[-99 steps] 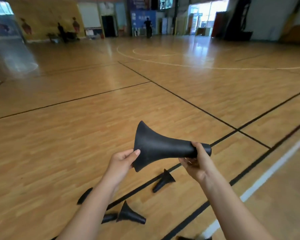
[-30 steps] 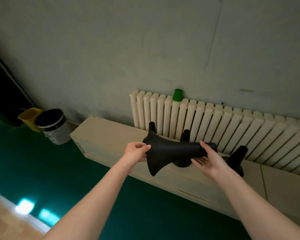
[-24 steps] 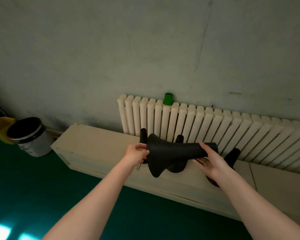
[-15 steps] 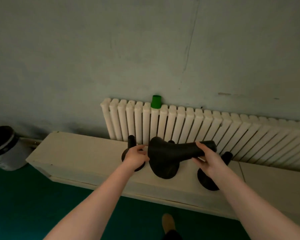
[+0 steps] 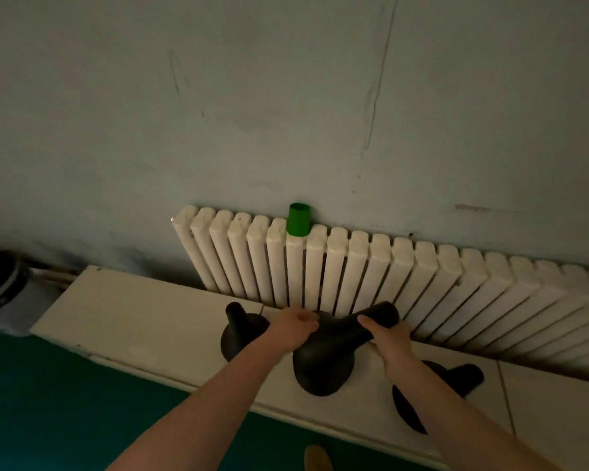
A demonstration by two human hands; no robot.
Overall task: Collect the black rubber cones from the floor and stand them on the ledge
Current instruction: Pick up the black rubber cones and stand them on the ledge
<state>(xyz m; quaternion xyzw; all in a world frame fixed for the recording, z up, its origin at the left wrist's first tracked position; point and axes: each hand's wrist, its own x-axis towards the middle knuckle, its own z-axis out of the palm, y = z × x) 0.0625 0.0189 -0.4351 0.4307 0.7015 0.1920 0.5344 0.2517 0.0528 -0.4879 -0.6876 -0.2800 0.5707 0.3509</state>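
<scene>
Black rubber cone (image 5: pixel 323 362) tilted over the ledge (image 5: pixel 133 317), left hand (image 5: pixel 291 329) and right hand (image 5: pixel 386 338) both gripping it.
Upright cone (image 5: pixel 238 331) at 9 o'clock, another cone (image 5: pixel 456 379) at 3; bare ledge beyond 9.

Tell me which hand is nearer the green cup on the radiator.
Left. The left hand is almost straight below the green cup; the right hand is below and further right.
</scene>
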